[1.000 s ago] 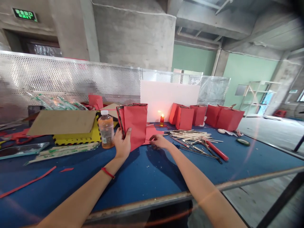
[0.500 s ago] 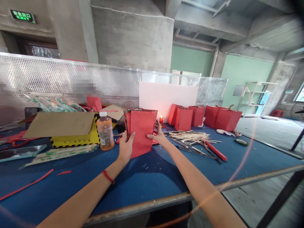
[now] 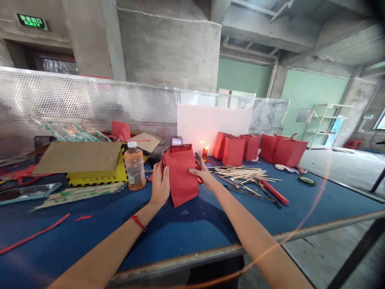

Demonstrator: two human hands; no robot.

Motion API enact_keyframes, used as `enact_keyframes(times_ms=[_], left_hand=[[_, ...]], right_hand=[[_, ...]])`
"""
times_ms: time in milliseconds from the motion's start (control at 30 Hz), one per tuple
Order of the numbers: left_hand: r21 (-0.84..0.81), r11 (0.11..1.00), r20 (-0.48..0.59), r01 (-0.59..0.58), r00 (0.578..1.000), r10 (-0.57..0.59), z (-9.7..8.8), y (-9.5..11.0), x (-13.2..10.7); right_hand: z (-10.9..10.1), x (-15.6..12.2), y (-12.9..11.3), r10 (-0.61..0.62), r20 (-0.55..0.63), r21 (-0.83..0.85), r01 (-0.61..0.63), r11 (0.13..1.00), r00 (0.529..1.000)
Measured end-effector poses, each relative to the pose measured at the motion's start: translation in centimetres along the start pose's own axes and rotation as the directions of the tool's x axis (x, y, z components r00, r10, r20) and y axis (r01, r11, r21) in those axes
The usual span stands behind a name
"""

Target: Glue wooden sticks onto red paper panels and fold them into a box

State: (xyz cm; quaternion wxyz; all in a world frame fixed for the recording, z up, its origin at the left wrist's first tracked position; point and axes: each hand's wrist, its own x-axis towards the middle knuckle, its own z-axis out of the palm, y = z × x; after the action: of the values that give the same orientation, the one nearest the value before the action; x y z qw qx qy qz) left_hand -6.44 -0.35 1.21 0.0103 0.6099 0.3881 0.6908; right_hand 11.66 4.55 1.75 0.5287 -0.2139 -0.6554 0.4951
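Between my two hands stands a red paper box (image 3: 182, 172) with a dark stick frame showing along its top and left edges. My left hand (image 3: 160, 182) grips its left side, thumb on the front and fingers behind. On the opposite side my right hand (image 3: 203, 172) holds the right edge, with the thumb against the front and the index finger raised. The paper's lower end hangs at a slant above the blue table. A lit red candle (image 3: 205, 152) burns just beyond my right hand.
Several red paper boxes (image 3: 234, 150) stand at the back right. Thin wooden sticks (image 3: 243, 174) and a red stick-shaped roll (image 3: 275, 192) lie to the right, beside a tape roll (image 3: 306, 180). Left are a drink bottle (image 3: 134, 166), a yellow box (image 3: 90, 178) and red-handled scissors (image 3: 22, 178).
The red paper box has turned and tipped between my hands, its top lower and its bottom edge shifted right. My left hand has moved slightly along its side. The right hand stays nearly in place.
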Motion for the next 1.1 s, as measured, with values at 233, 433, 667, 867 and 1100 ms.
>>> enact_keyframes(times_ms=[233, 433, 667, 867, 1100], left_hand=[[0.012, 1.0, -0.047, 0.022, 0.999, -0.022, -0.3, 0.5, -0.1], [0.061, 0.998, -0.127, -0.003, 0.992, 0.011, -0.6, 0.7, -0.1], [0.034, 0.999, -0.081, -0.019, 0.996, 0.022, -0.8, 1.4, -0.1], [0.116, 0.992, -0.022, -0.045, 0.999, 0.048, -1.2, 2.1, 0.2], [0.04, 0.999, 0.122, -0.003, 0.993, -0.002, -0.9, 2.4, -0.1]], right_hand=[[1.1, -0.1, -0.6, -0.167, -0.111, -0.169, 0.147, 0.975, 0.98], [1.8, -1.0, -2.3, -0.375, -0.206, -0.426, 0.262, 0.866, 0.904], [1.6, -1.3, -3.6, -0.634, -0.108, -0.693, 0.399, 0.6, 0.766], [2.1, -1.8, -5.0, -0.704, 0.103, -0.878, 0.397, 0.267, 0.703], [2.3, -1.9, -6.7, -0.639, 0.222, -0.923, 0.371, 0.106, 0.736]])
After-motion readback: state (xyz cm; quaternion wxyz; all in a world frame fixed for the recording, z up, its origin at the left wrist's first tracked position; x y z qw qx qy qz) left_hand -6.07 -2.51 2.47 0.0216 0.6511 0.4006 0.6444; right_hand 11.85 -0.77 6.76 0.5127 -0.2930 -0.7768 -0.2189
